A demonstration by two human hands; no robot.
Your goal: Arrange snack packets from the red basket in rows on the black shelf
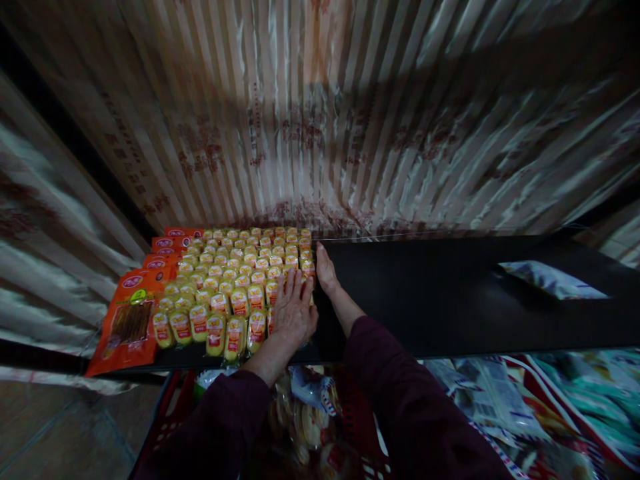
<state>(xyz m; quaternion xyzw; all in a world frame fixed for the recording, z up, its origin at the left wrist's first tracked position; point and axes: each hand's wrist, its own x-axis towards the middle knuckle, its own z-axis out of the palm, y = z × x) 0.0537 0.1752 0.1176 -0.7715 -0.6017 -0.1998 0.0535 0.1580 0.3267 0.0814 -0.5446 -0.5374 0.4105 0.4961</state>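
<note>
1. The small yellow packets [240, 301] stand in close rows on the left part of the black shelf [410, 293], reaching from near its back edge to its front edge.
2. The left hand [295, 310] lies palm down on the front right part of the rows, its fingers slightly apart and not closed around any packet.
3. The right hand [327, 270] is open and held on edge along the right side of the rows, fingers close together. It is touching or just beside the end packets; the exact contact is hard to tell.
4. Each yellow packet looks light, with a soft, cake-like filling in thin, shiny wrap. It probably slides easily against its neighbours and dents or crumbles if squeezed hard.
5. For one packet, a light pinch on its two sides seems best; for a whole row, flat palms at the ends should spread the pressure.
6. The front packets are near the shelf's front edge, so a forward push could tip them over it.
7. Orange packets [133, 303] line the left side of the rows; the frontmost leans over the shelf's front left corner and looks flat and flexible.
8. A blue and white packet [555, 280] lies towards the shelf's right end, well apart from both hands.
9. Below the front edge, a red basket [355, 417] holds more wrapped goods.
</note>
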